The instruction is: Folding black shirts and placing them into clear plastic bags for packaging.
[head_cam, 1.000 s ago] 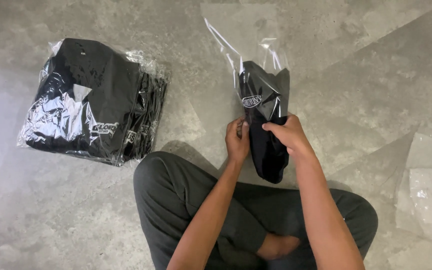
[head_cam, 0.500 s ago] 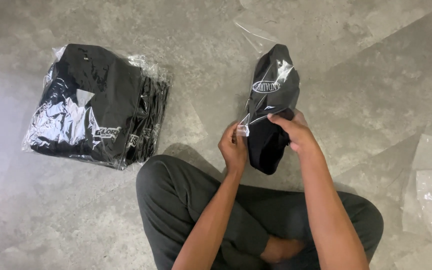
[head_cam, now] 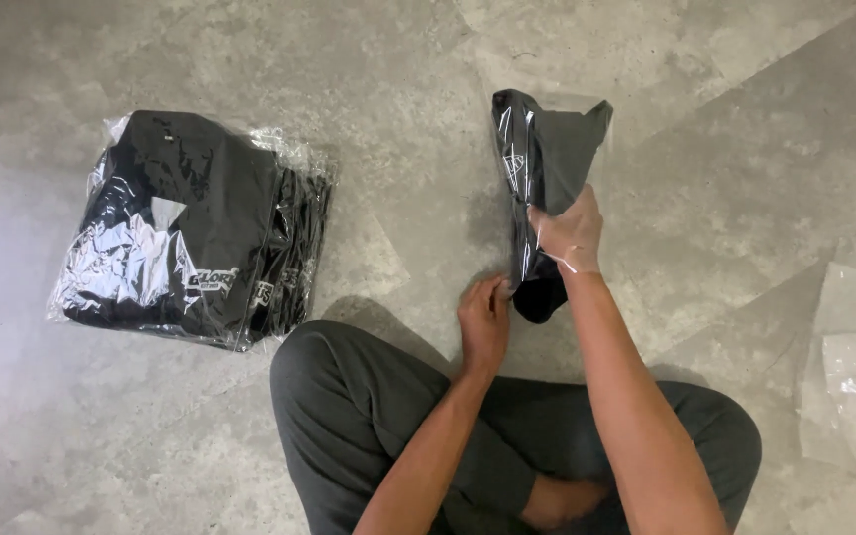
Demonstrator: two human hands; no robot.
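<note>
Now the right hand (head_cam: 569, 234), inside the clear bag (head_cam: 532, 228), clenches the black garment (head_cam: 547, 163); left hand (head_cam: 485, 319) pinches the bag's edge.

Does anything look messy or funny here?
A little. The black folded garment sits only partly inside its clear plastic bag; its lower end pokes out by the left hand. The right hand is inside the bag's open end.

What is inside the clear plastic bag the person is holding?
A folded black garment fills the clear plastic bag, its lower end sticking out near the left hand. The right hand is pushed inside too. The fabric hides anything deeper.
</note>
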